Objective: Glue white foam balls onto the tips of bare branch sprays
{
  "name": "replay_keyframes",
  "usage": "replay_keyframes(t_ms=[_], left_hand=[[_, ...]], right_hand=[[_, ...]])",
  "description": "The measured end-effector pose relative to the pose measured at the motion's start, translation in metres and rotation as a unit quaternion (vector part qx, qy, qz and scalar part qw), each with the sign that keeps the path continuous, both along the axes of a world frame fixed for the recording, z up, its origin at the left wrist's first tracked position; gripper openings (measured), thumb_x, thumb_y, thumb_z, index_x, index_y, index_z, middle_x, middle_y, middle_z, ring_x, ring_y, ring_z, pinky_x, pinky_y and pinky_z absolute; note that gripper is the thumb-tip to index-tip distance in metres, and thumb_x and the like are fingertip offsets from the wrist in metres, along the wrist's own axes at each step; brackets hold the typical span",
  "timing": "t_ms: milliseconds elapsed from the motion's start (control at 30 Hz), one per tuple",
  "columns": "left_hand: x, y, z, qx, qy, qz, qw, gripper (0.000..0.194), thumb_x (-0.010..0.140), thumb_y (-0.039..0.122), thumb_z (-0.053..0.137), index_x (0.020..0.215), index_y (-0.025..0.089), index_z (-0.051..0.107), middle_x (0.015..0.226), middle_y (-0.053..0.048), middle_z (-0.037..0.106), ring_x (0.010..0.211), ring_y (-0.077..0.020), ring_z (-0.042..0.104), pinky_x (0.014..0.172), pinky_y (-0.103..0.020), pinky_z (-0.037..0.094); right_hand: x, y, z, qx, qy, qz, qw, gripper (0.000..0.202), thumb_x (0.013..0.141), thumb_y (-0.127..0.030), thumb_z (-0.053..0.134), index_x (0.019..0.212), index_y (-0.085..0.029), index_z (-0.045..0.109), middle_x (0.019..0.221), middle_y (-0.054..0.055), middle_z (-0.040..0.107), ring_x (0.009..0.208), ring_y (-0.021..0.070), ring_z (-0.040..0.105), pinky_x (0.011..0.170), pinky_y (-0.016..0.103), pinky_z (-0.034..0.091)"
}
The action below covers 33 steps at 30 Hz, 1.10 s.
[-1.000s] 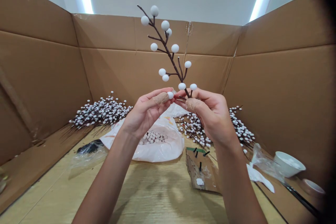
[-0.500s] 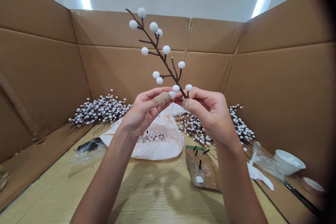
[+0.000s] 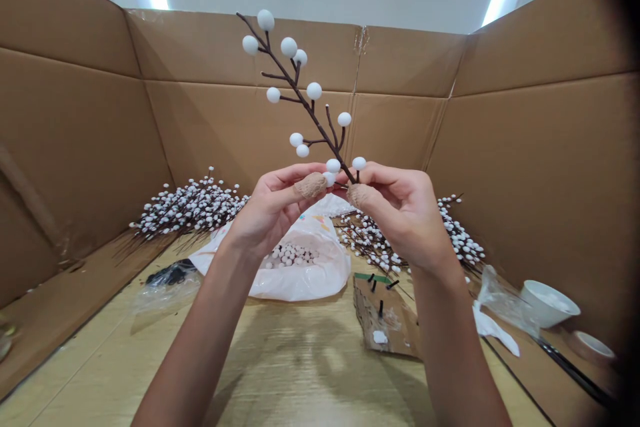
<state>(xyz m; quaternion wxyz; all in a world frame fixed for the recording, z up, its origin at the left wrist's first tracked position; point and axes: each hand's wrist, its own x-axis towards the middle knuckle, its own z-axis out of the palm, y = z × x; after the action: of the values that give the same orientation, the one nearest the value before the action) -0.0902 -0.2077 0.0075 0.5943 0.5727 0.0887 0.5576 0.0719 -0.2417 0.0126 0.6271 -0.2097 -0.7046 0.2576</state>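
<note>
Pinching white ball [image 3: 329,179], brown branch [image 3: 319,123]

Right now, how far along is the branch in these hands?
Looks done: white balls sit on most twigs of the branch. In hand: the left hand pinches another ball; the right hand grips the stem. Apparently left: a few bare twigs; loose balls lie in the bag.

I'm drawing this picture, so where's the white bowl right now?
In the head view, the white bowl is far over on the right side, between the crumpled clear plastic and the pale roll.
</note>
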Motion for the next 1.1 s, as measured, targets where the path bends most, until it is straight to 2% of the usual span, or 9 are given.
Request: replay_keyframes(t_ms=[267, 400, 567, 867, 1100], left_hand=[[-0.0007, 0.0011, -0.0008, 0.016, 0.01, 0.007, 1.0, 0.01, 0.07, 0.01, 0.075, 0.079, 0.015, 0.077, 0.083, -0.003, 0.077, 0.082, -0.012, 0.071, 0.079, -0.015, 0.055], [-0.0006, 0.0005, -0.002, 0.025, 0.014, 0.014, 0.999, 0.01, 0.071, 0.011, 0.076, 0.079, 0.016, 0.077, 0.084, -0.003, 0.078, 0.085, -0.0131, 0.071, 0.081, -0.017, 0.054], [0.0017, -0.0011, -0.0015, 0.025, 0.024, 0.04, 0.999, 0.014, 0.064, 0.016, 0.082, 0.077, 0.018, 0.078, 0.082, -0.004, 0.077, 0.085, -0.0166, 0.072, 0.084, -0.024, 0.055], [0.006, -0.0077, 0.0003, 0.022, 0.034, 0.076, 0.996, 0.016, 0.059, 0.021, 0.086, 0.074, 0.019, 0.078, 0.083, -0.004, 0.077, 0.084, -0.0212, 0.071, 0.087, -0.035, 0.054], [0.0079, -0.0055, -0.0013, 0.022, 0.035, 0.079, 0.996, 0.014, 0.063, 0.02, 0.084, 0.075, 0.02, 0.077, 0.082, -0.003, 0.077, 0.078, -0.0193, 0.071, 0.086, -0.035, 0.054]], right_hand=[[0.0017, 0.0007, -0.0022, -0.019, -0.01, -0.001, 1.0, 0.021, 0.075, -0.009, 0.054, 0.056, -0.017, 0.048, 0.06, -0.004, 0.042, 0.059, 0.0075, 0.039, 0.055, 0.022, 0.037], [0.0015, 0.0028, -0.003, -0.017, -0.009, 0.001, 1.0, 0.019, 0.076, -0.01, 0.055, 0.059, -0.016, 0.052, 0.062, -0.004, 0.044, 0.06, 0.0081, 0.04, 0.059, 0.024, 0.041], [0.002, 0.0042, -0.0028, -0.026, -0.012, 0.012, 1.0, 0.018, 0.076, -0.011, 0.056, 0.059, -0.016, 0.053, 0.063, -0.002, 0.047, 0.061, 0.0089, 0.043, 0.06, 0.025, 0.043], [0.0034, 0.0043, -0.0036, -0.003, -0.033, -0.006, 0.999, 0.021, 0.078, -0.015, 0.055, 0.059, -0.017, 0.048, 0.071, 0.001, 0.051, 0.067, 0.0112, 0.048, 0.064, 0.026, 0.046], [0.0041, 0.0074, -0.0038, 0.024, -0.043, -0.007, 0.999, 0.023, 0.079, -0.012, 0.053, 0.058, -0.018, 0.043, 0.073, 0.0, 0.048, 0.068, 0.011, 0.046, 0.062, 0.026, 0.043]])
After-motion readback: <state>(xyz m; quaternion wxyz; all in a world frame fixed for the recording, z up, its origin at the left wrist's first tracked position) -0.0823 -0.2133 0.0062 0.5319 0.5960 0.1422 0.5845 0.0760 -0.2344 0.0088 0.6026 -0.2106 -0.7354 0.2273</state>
